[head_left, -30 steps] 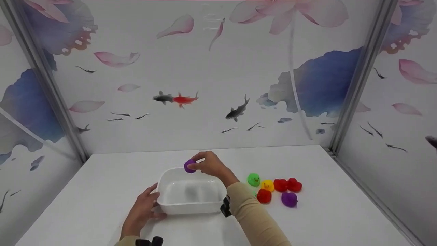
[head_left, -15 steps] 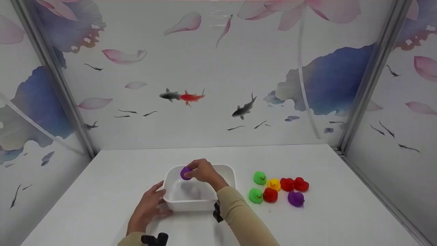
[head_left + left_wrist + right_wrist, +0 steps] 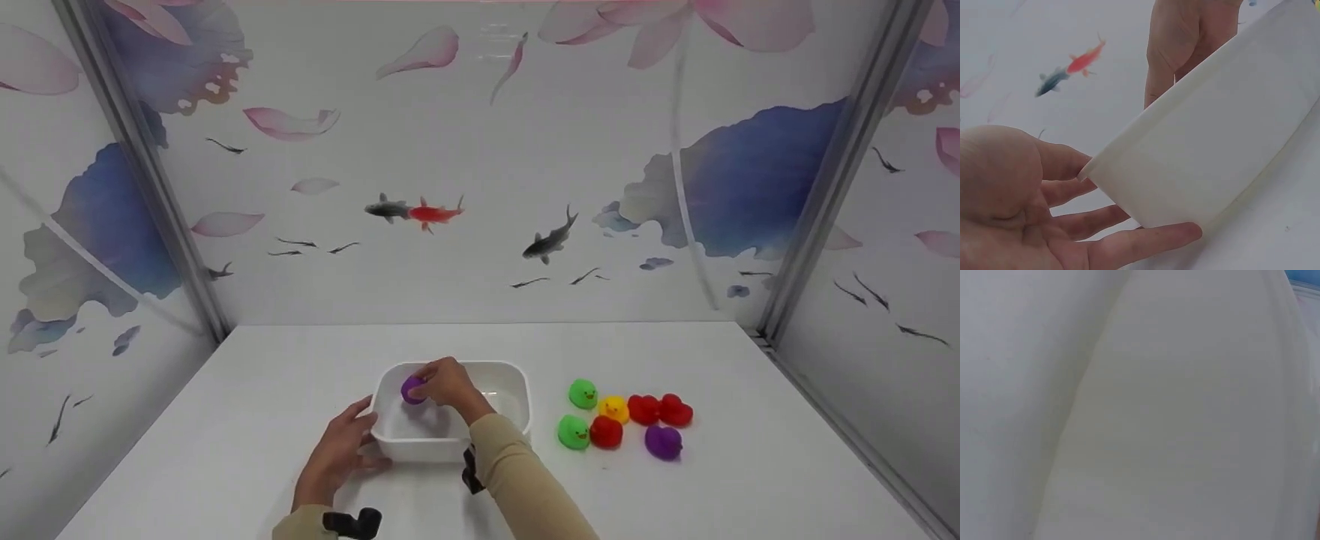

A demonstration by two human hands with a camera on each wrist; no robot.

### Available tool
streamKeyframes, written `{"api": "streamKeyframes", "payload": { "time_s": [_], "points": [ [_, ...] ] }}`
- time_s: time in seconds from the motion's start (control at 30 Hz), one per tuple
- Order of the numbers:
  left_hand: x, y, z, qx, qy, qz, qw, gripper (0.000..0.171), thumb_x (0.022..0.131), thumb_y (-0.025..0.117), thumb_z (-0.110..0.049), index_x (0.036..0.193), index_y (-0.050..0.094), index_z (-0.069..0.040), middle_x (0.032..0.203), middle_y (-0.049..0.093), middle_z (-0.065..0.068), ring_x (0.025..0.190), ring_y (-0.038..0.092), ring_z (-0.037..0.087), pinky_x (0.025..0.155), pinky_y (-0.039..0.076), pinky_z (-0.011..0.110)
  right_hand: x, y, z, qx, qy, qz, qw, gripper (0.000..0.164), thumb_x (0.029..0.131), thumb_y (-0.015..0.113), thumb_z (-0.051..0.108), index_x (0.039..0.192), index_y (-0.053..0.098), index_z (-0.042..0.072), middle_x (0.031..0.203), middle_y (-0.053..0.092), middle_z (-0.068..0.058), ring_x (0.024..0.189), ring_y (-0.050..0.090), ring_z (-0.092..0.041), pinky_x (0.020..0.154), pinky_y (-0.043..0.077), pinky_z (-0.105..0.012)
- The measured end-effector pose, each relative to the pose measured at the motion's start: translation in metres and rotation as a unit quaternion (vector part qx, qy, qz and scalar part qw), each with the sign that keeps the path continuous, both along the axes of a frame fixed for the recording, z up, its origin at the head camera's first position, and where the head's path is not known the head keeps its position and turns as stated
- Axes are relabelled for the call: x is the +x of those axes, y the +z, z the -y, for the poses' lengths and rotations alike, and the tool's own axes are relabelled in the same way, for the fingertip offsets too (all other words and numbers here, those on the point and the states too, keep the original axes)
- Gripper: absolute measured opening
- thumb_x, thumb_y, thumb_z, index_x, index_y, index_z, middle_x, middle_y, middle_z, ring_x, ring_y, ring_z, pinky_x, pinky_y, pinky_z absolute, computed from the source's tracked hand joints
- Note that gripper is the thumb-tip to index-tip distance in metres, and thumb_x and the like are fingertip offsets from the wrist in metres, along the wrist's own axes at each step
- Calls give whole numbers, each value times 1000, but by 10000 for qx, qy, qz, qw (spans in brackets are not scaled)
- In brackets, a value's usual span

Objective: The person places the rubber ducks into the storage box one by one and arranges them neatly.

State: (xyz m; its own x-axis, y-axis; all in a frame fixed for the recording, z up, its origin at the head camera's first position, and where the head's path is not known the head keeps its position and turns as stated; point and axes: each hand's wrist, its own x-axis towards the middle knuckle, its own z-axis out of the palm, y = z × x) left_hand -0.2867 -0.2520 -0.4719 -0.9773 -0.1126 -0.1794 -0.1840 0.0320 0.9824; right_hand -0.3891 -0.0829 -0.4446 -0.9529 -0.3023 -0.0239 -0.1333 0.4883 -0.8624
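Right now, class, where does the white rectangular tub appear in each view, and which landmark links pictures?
Head: the white rectangular tub sits low centre, left of the yellow toy duck.
Left wrist: its outer wall slants from lower centre to upper right.
Right wrist: its wall fills the middle, top to bottom.
Landmark: red printed fish, in head and left wrist only.

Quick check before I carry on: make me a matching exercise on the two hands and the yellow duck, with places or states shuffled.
1. Left hand
2. Right hand
3. Yellow duck

A. Between a green duck and a red toy
B. Holding a purple toy
C. Touching the white basin's left end

Pairs: 1-C; 2-B; 3-A
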Motion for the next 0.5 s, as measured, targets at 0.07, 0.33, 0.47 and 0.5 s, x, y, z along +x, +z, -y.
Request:
{"api": "streamKeyframes", "payload": {
  "time_s": [0.07,0.33,0.47,0.5],
  "points": [
    [-2,-1,-1,20,-28,-28,10000,54,107,42,-20,156,28,-3,154,35,35,137,43,54,88,61,57,-1,-3,0,58,-85,-58,9999,26,81,83,10,105,77,4,100,76,-12,83,65,-15,65,57,-24],
    [-3,-2,2,-37,-37,-59,10000,54,107,42,-20,157,28,-4,153,36,34,137,44,53,86,62,55,-2,-8,8,179,-167,-204,9995,24,79,84,11,101,78,3,95,74,-10,84,63,-16,70,55,-23],
    [-4,-4,3,-90,-65,-24,9999,55,107,42,-22,157,27,-6,155,35,33,137,44,52,84,63,54,-2,-12,7,255,-153,-294,9991,25,78,85,10,101,78,2,98,75,-11,85,64,-17,71,56,-23],
    [-4,-4,3,-94,-69,6,9999,55,107,42,-22,158,26,-6,155,34,33,138,44,52,85,63,54,-2,-13,7,240,-150,-234,9993,25,79,85,10,102,78,2,98,75,-11,84,64,-17,69,56,-23]
  ]
}}
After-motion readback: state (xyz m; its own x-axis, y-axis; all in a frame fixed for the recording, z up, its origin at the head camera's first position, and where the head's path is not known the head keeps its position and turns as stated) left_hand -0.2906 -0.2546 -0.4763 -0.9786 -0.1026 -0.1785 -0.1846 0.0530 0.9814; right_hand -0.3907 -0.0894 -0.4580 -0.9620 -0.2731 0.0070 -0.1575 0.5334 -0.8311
